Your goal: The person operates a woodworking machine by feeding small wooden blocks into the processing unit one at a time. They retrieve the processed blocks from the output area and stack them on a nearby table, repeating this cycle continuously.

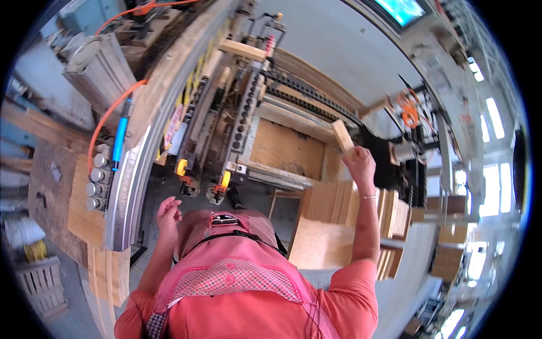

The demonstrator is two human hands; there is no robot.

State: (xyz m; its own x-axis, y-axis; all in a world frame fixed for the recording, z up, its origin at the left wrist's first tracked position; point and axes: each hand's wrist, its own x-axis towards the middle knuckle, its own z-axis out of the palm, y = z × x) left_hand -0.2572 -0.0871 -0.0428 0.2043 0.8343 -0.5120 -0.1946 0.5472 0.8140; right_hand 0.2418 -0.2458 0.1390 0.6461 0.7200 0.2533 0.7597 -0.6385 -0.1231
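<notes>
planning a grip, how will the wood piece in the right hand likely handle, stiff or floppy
The wood piece is probably stiff: it sticks out straight from the right hand. It looks fairly light, since one hand holds it by an end. Flat faces make rolling unlikely.

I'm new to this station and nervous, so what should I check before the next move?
1. Right hand gripping the wooden piece: ok.
2. Left hand free of wood: ok.
3. Right wrist bare: not ok, a thin band is on it.
4. Machine top free of loose wood: not ok, a wooden bar lies across.
5. Screen reading: cannot tell, it is cut off.
</notes>
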